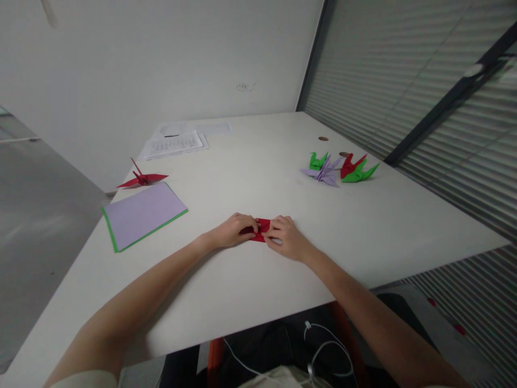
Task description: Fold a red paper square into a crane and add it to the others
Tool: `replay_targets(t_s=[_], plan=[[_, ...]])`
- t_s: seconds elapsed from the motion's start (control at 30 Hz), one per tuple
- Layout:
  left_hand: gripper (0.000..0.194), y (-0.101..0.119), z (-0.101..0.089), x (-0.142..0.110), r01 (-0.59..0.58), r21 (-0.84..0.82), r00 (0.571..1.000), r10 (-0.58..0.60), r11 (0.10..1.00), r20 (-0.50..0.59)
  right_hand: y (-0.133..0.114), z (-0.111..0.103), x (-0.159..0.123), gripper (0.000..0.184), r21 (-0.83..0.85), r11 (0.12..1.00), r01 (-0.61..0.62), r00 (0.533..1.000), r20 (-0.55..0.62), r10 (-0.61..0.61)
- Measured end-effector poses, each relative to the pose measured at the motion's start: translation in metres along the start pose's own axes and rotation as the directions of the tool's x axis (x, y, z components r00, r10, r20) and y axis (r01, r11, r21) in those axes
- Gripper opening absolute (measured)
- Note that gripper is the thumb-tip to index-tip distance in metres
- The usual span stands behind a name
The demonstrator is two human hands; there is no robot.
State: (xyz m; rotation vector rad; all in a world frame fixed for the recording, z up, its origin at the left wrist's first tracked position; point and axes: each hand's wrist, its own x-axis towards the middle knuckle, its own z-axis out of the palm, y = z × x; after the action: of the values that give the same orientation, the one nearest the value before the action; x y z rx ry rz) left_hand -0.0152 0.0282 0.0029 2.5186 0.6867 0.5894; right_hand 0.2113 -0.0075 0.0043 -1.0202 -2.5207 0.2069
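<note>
A small piece of folded red paper (263, 223) lies on the white table in front of me, partly covered by my fingers. My left hand (236, 230) is closed on its left end, fingertips pressed to the paper. From the other side, my right hand (286, 237) pinches the right part, thumb and fingers near the middle. Both hands rest low over the tabletop, close together. The exact folds under the fingers are too small to make out.
Left of my hands lies a stack of lilac and green paper sheets (145, 213), with a red paper crane (143, 179) behind it. Several green, red and lilac cranes (324, 171) stand at the right. Printed sheets (175, 144) lie at the back of the table (250, 167).
</note>
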Motion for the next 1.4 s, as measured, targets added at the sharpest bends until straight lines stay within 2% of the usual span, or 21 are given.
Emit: replay_targets(t_s=[0.1,0.33,0.57,0.73,1.0,1.1,1.3,1.4], plan=[[0.021,0.0,-0.002,-0.001,-0.022,0.039,0.999,0.02,0.999,0.026,0.001,-0.002,0.0,0.019,-0.003,1.0,-0.007,1.0,0.006,0.007],[0.029,-0.001,-0.002,-0.002,0.011,0.117,1.0,-0.014,0.993,0.024,0.008,-0.004,-0.006,0.018,0.004,1.0,0.006,1.0,0.027,-0.007],[0.029,0.002,-0.003,-0.006,-0.079,0.214,0.996,0.069,0.974,0.053,0.012,0.002,-0.009,0.018,0.058,0.998,0.002,1.0,-0.004,-0.002],[0.045,0.011,-0.003,-0.008,-0.097,0.253,0.995,0.085,0.962,0.059,0.017,0.006,-0.007,0.026,0.131,0.991,0.014,0.999,-0.047,-0.008],[0.044,0.019,-0.003,-0.005,-0.117,0.336,0.992,0.097,0.934,0.075,0.012,0.002,-0.002,0.024,-0.067,0.987,0.147,0.989,-0.022,-0.149],[0.035,0.021,-0.004,-0.004,-0.099,0.36,0.994,0.077,0.928,0.074,0.011,0.001,0.0,0.027,-0.096,0.986,0.134,0.99,-0.041,-0.138],[0.028,0.031,-0.012,0.0,-0.061,0.385,0.998,0.048,0.921,0.043,0.006,-0.004,0.008,0.023,0.037,0.993,0.111,0.992,-0.072,-0.108],[0.023,0.04,-0.022,0.001,0.006,0.407,0.998,0.02,0.913,-0.06,0.0,-0.009,0.019,0.021,0.26,0.966,0.011,0.991,-0.134,0.025]])
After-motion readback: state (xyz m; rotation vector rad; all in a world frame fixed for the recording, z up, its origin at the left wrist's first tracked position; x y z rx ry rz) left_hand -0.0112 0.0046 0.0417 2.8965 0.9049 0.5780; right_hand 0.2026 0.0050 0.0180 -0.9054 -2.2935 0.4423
